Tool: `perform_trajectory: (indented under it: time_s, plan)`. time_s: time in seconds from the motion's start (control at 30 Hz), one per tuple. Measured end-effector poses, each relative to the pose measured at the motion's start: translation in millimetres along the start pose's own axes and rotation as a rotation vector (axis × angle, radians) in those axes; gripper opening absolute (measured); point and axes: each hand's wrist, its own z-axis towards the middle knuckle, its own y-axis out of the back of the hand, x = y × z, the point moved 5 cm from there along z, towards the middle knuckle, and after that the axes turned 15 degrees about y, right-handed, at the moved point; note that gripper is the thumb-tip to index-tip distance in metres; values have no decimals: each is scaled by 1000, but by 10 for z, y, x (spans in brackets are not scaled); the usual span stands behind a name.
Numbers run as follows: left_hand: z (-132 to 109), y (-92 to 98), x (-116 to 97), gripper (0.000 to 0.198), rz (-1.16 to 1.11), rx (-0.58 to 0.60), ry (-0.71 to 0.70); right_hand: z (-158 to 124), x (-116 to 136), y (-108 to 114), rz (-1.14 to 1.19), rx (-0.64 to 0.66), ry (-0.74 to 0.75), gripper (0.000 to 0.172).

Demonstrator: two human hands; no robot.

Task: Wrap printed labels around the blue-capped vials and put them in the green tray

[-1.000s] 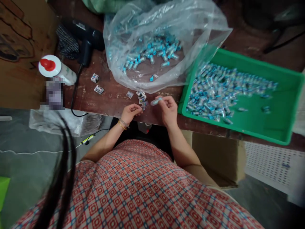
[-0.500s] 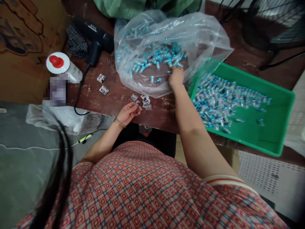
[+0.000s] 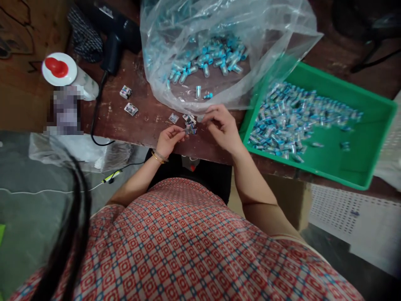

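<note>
My left hand (image 3: 171, 140) is pinched at the table's front edge, with what looks like a small printed slip between thumb and fingertips. Just beyond it lies a loose cluster of printed slips (image 3: 189, 120), with a single slip (image 3: 173, 118) to its left. My right hand (image 3: 223, 127) is closed at the fingertips on a small clear vial (image 3: 200, 119), partly hidden by the fingers. In front of both hands, an open clear plastic bag (image 3: 275, 29) holds a heap of clear vials with blue caps (image 3: 219, 54).
At the right stands a green tray (image 3: 347, 165) with many filled vials (image 3: 282, 121). Two stacks of slips, a near stack (image 3: 130, 109) and a far stack (image 3: 125, 92), lie left. Beyond are a black heat gun (image 3: 112, 46), its cord, and a white bottle with red top (image 3: 59, 69).
My right hand has come out of the bag toward me and now holds a clear vial beside the slips. My left hand stays near the slips. The view has shifted slightly.
</note>
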Motion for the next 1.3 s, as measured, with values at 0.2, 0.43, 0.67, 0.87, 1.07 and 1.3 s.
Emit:
perform_trajectory:
  time_s: [0.2, 0.43, 0.67, 0.87, 1.07, 1.3]
  plan:
    - [-127, -75, -65, 42, 176, -31, -59, -126, -40, -248, 39, 135, 21, 9]
    - [-147, -85, 13, 50, 140, 60, 109, -237, -51, -236, 2, 120, 14, 10]
    - [-158, -123, 60, 52, 156, 73, 140, -324, -77, -236, 63, 116, 16, 7]
    - [-223, -139, -29, 44, 220, -119, -114, -352, -139, -290, 74, 65, -27, 5]
    - [-237, -127, -69, 31, 347, -195, -153, -402, -131, -372, 76, 43, -45, 7]
    - [-109, 12, 120, 47, 75, -97, 114, -428, -138, -256, 29, -110, -53, 9]
